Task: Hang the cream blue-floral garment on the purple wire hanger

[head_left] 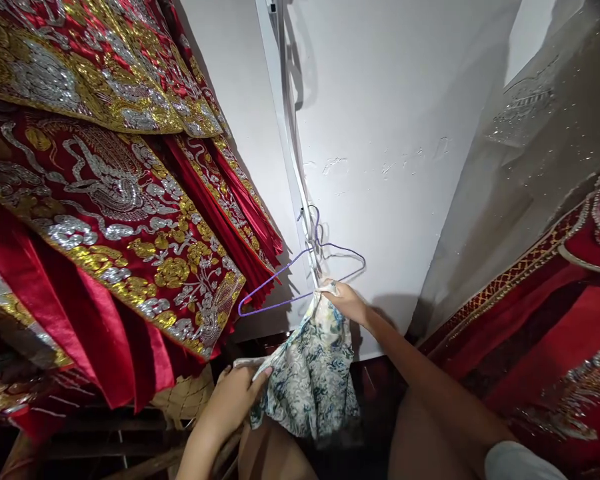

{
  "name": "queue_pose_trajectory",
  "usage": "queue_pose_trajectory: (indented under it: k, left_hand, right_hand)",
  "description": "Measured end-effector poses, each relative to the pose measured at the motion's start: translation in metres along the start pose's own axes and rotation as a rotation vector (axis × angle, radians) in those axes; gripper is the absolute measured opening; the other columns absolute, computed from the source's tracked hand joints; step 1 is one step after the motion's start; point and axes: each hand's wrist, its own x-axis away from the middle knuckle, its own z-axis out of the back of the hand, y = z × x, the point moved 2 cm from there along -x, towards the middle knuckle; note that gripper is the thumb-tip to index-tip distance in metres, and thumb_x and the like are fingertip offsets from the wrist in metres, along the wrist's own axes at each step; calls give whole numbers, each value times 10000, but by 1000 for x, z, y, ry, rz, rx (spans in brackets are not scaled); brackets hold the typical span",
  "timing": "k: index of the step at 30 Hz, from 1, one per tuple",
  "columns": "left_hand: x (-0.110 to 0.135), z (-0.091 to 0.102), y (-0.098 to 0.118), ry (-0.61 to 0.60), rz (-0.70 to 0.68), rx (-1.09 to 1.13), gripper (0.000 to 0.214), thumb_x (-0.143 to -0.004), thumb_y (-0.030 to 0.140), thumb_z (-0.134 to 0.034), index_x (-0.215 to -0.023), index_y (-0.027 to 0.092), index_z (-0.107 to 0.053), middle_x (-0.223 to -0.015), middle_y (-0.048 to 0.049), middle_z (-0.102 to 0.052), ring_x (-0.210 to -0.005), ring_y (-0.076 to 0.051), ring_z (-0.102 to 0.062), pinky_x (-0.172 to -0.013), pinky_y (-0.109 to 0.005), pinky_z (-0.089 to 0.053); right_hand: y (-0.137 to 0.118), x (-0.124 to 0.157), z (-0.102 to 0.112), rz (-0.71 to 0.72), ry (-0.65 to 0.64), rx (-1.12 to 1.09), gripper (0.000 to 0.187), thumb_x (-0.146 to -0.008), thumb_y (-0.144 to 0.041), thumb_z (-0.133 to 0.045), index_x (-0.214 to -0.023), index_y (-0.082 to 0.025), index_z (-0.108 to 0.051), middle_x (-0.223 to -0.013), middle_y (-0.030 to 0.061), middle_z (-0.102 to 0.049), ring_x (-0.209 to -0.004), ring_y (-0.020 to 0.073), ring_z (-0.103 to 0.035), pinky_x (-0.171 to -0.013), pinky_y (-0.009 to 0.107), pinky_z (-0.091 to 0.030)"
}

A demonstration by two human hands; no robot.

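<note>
A floral garment, pale with green and blue patterning, hangs bunched between my two hands. My right hand is closed on its gathered upper end, just below a purple hanger. My left hand pinches the garment's left edge, lower down, with the thumb on top of the cloth. The hanger hangs tilted against the wall. Its bottom bar passes close to the right hand and bears no clothing. A white strip runs down past the hanger's hook to the right hand; whether it is attached to the garment I cannot tell.
Red costumes with gold and silver embroidery hang on the left. More red embroidered cloth stands on the right, near a clear plastic sheet. A white wall panel is behind. Wooden bars lie low at the left.
</note>
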Motion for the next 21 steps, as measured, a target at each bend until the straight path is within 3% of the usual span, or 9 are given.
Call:
queue_pose_trajectory:
  k: [2,4,6,9,14,18,21]
  left_hand:
    - [-6,7,-3,49,-21,-89,347,-840,436,-582,-1059,235,-763,-1213,-141,-719,-1252,-365,-577,-1091,-509,-348]
    - [-13,13,-2,76,-74,-196,491,-908,376,-465,-1326,186,-639,-1471,-143,-542,-1429,-326,-408,-1152,-542,-300]
    - [-23,19,6,86,-169,-254,546,-967,357,-339,-1426,141,-542,-1584,-129,-394,-1506,-291,-266,-1182,-527,-292]
    - [-38,30,26,127,-308,-257,544,-999,374,-283,-1374,127,-590,-1607,-123,-352,-1521,-293,-211,-1218,-513,-258]
    - [-49,49,54,182,-483,-224,499,-1001,358,-313,-1380,179,-583,-1616,-99,-339,-1512,-302,-230,-1213,-557,-266]
    - [-42,55,48,105,-480,-299,374,-973,369,-399,-1034,188,-721,-1624,-88,-324,-1516,-327,-214,-1205,-568,-278]
    - [-32,58,41,70,-470,-323,339,-971,350,-407,-869,187,-687,-1633,-88,-302,-1521,-331,-197,-1193,-571,-298]
  right_hand:
    - [7,13,13,-17,18,16,212,-822,-411,-588,-763,-207,-577,-619,-45,-497,-614,152,-466,-617,262,-381]
    - [7,29,30,-6,27,38,261,-837,-428,-600,-707,-219,-513,-584,-59,-395,-555,135,-367,-554,263,-308]
    - [0,44,46,28,12,40,321,-856,-418,-602,-661,-230,-430,-586,-67,-308,-535,124,-289,-537,273,-259]
    - [-16,59,62,93,12,67,380,-881,-392,-582,-633,-233,-341,-603,-64,-263,-540,120,-257,-547,281,-237]
    - [-28,64,70,143,20,197,354,-890,-364,-558,-634,-226,-356,-605,-52,-329,-568,130,-300,-568,282,-244]
    - [-24,62,71,124,73,201,388,-886,-397,-556,-635,-232,-311,-595,-59,-281,-572,129,-268,-567,281,-233]
    - [-25,63,66,66,70,175,419,-884,-426,-562,-634,-237,-284,-589,-65,-240,-564,124,-233,-554,281,-212]
